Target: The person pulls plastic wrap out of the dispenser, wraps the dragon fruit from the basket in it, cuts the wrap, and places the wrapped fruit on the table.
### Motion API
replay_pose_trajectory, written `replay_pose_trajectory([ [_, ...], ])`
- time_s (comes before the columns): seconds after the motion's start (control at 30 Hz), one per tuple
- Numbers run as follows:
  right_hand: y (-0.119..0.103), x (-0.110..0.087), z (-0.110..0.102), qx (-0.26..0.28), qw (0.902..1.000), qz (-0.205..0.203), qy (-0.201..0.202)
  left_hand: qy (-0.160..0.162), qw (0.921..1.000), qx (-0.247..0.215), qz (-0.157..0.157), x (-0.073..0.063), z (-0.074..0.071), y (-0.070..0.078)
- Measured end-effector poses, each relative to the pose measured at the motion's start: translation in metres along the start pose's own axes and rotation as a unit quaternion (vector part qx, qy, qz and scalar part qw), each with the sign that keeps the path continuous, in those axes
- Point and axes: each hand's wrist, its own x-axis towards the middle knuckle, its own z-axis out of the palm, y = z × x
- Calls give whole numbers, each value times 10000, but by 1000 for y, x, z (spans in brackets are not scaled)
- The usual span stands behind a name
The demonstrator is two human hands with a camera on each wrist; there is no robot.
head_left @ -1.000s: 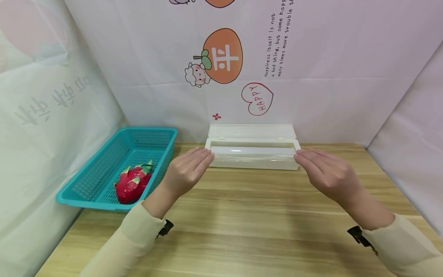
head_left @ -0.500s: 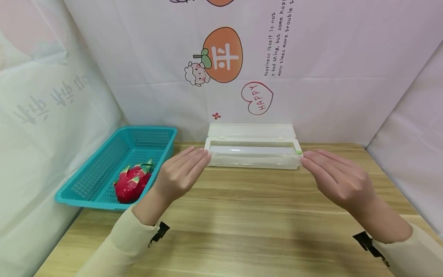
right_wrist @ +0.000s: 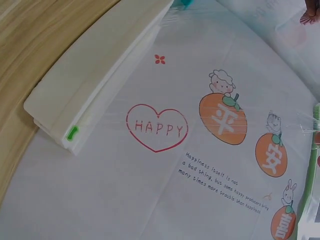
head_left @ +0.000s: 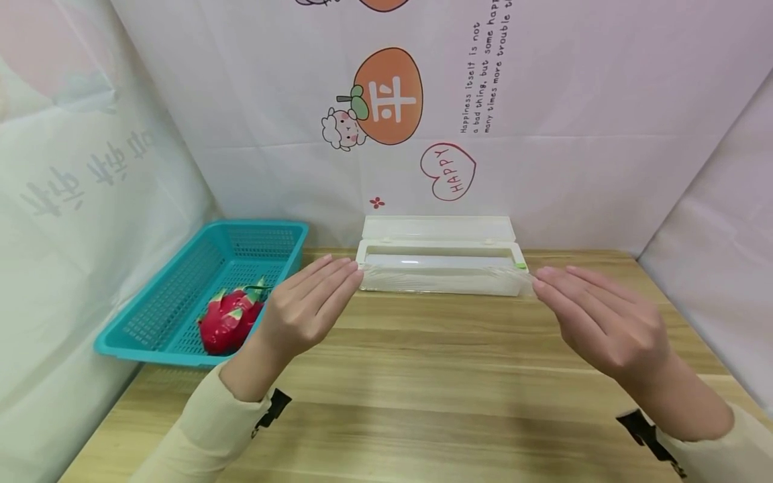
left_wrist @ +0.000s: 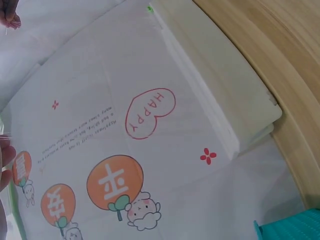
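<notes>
A white cling film box [head_left: 439,229] stands against the back wall with its lid raised, and a white roll [head_left: 437,261] lies inside. Clear cling film [head_left: 443,278] comes off the roll over the box front and stretches between the two hands. My left hand [head_left: 309,307] pinches its left edge, and my right hand [head_left: 610,325] pinches its right edge. Both thumbs are hidden in the head view. In the right wrist view, film creases [right_wrist: 300,128] run to the right hand's fingers [right_wrist: 316,140]. A green cutter piece [right_wrist: 72,132] sits at the box's right end.
At the left, a turquoise plastic basket [head_left: 153,295] holds a red dragon fruit [head_left: 229,322]. Wood-grain tabletop [head_left: 435,389] extends in front of the box. Printed white cloth [head_left: 574,134] covers the walls behind and beside the table.
Both hands have drawn back toward the body and spread apart, pulling the cling film out past the box's front edge. The green piece at the right end has come into view.
</notes>
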Motion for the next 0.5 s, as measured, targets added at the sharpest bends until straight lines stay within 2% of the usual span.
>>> replay_pose_trajectory([
  [0.27, -6, -4, -9, 119, 9995, 18, -281, -415, 9988, -256, -20, -5, -2, 5],
  [0.5, -7, -7, -17, 344, 9978, -2, -565, -443, 9982, -411, -22, -6, -2, 8],
])
